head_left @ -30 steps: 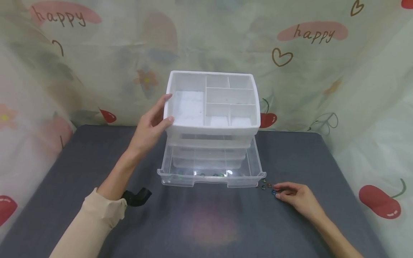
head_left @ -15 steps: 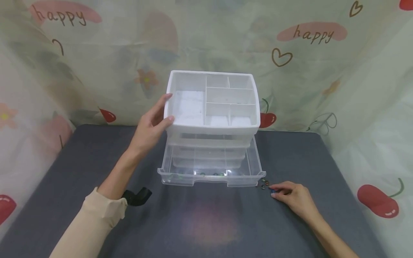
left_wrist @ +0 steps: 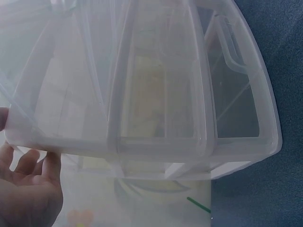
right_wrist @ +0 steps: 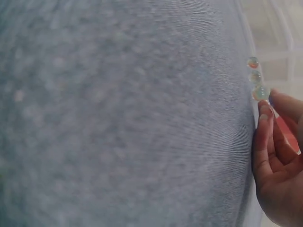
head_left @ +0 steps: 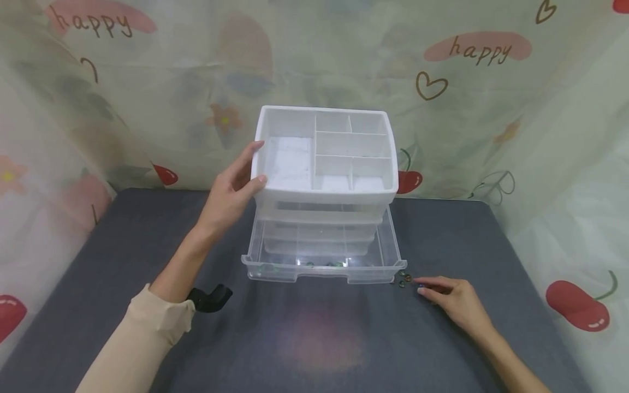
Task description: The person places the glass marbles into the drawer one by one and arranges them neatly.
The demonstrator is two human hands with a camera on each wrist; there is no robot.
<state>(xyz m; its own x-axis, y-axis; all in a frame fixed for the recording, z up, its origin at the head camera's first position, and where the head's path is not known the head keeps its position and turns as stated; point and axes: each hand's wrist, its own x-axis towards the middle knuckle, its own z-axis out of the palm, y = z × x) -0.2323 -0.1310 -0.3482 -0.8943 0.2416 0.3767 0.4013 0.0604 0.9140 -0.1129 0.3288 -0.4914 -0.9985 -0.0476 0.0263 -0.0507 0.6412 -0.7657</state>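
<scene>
A white drawer organizer (head_left: 330,197) with a compartmented top stands at the back of the table. My left hand (head_left: 227,195) grips its upper left side, thumb over the front of the rim. The clear lowest drawer (head_left: 324,271) is pulled out toward me, with several greenish marbles (head_left: 336,265) along its front. To the right, my right hand (head_left: 456,303) pinches a blue marble (right_wrist: 271,100) between thumb and index finger, low at the table. Several loose glass marbles (head_left: 408,278) lie just left of those fingertips, beside the drawer's front right corner.
A dark grey cloth (head_left: 319,338) covers the table. A black strap-like piece (head_left: 211,298) shows beside my left forearm. A printed curtain (head_left: 339,54) hangs behind and along both sides of the table.
The blue marble, first on the table at my right fingertips, is now pinched between thumb and index finger. My left hand keeps its hold on the organizer.
</scene>
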